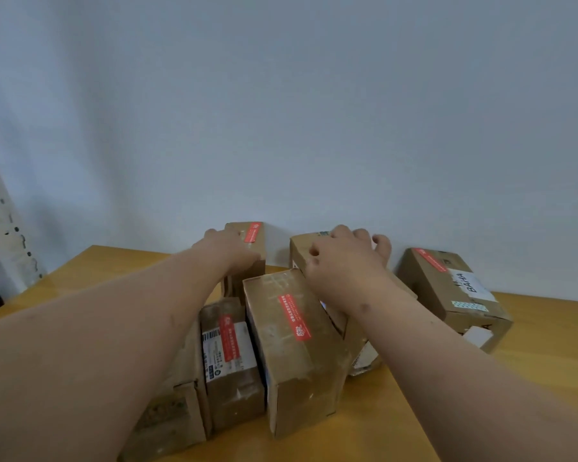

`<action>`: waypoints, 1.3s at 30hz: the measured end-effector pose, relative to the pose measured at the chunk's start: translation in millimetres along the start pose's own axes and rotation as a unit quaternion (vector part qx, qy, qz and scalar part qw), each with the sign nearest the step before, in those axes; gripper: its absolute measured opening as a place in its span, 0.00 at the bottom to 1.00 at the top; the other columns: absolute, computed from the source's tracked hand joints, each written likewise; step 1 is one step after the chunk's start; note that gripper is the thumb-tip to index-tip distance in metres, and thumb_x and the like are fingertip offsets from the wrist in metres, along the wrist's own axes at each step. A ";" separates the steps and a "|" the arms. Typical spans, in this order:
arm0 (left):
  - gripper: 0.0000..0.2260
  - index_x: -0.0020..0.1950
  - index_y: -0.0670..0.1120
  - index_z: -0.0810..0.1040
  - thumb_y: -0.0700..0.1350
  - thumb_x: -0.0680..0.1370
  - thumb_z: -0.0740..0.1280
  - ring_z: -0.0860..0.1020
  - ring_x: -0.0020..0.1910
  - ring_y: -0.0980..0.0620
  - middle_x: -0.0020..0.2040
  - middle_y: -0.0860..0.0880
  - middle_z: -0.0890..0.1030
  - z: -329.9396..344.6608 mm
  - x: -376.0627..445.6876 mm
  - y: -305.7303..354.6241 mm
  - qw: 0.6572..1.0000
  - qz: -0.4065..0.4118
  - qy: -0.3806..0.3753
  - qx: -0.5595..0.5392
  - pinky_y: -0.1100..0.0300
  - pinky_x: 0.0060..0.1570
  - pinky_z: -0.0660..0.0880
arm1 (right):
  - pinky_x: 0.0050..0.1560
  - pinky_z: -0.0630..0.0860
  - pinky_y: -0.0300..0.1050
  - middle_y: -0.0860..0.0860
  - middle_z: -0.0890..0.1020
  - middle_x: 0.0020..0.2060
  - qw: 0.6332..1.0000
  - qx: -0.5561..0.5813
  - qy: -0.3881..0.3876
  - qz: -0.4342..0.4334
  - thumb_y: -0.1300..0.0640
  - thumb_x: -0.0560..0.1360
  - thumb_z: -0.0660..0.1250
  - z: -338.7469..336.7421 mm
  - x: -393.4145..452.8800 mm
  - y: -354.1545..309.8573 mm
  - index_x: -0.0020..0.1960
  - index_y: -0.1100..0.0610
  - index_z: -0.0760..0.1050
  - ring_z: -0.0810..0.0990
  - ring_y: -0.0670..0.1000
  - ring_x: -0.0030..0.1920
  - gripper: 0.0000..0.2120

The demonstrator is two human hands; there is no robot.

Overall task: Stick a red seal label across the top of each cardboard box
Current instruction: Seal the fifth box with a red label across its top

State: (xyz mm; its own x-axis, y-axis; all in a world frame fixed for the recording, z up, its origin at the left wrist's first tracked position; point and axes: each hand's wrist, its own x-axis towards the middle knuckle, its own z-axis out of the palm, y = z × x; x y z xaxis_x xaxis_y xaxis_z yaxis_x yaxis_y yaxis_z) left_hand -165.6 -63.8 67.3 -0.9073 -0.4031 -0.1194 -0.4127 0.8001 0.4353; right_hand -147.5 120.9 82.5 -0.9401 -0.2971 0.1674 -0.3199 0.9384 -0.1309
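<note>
Several cardboard boxes stand on a wooden table (pixel 531 361). My left hand (pixel 227 248) lies on top of the far left box (pixel 247 261), its fingers touching the near end of that box's red seal label (pixel 252 232). My right hand (pixel 344 258) grips the top of the back middle box (pixel 299 250) with curled fingers; no label shows on it. Red labels also cross the centre box (pixel 291 371), the small box (pixel 234 395) beside it and the right box (pixel 447 295).
Another cardboard box (pixel 171 418) sits at the front left, partly under my left forearm. A plain wall rises right behind the boxes. A white perforated metal rack (pixel 4 238) stands at the left edge, beyond the table.
</note>
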 end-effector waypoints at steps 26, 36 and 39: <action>0.41 0.72 0.47 0.62 0.60 0.65 0.74 0.74 0.59 0.42 0.65 0.46 0.68 -44.7 -71.9 10.8 0.947 0.098 0.266 -0.150 0.49 0.51 0.74 | 0.64 0.72 0.53 0.47 0.76 0.63 0.954 0.297 0.038 -0.009 0.42 0.77 0.59 -36.6 -40.7 -24.8 0.67 0.48 0.72 0.75 0.51 0.61 0.21; 0.50 0.79 0.47 0.48 0.61 0.68 0.72 0.61 0.72 0.47 0.75 0.49 0.58 -22.1 -231.8 15.7 0.927 0.184 0.279 -0.170 0.52 0.69 0.63 | 0.56 0.77 0.51 0.47 0.80 0.57 0.836 0.540 -0.067 0.068 0.27 0.60 0.69 -84.9 -128.1 -42.3 0.69 0.48 0.64 0.80 0.51 0.55 0.45; 0.48 0.78 0.50 0.51 0.61 0.67 0.74 0.67 0.67 0.51 0.70 0.51 0.65 -7.2 -262.6 9.8 0.919 0.224 0.279 -0.168 0.54 0.66 0.68 | 0.49 0.78 0.45 0.47 0.81 0.51 0.854 0.514 -0.054 0.066 0.32 0.60 0.76 -87.4 -152.1 -35.1 0.60 0.50 0.70 0.81 0.49 0.51 0.36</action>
State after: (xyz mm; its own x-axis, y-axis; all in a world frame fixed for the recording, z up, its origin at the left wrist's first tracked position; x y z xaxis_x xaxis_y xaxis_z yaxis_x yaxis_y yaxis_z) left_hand 69.2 46.7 109.4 -0.7596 -0.3066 0.5736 0.1250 0.7967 0.5913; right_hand 17.1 148.6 147.0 -0.9633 -0.2682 0.0010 -0.0932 0.3314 -0.9389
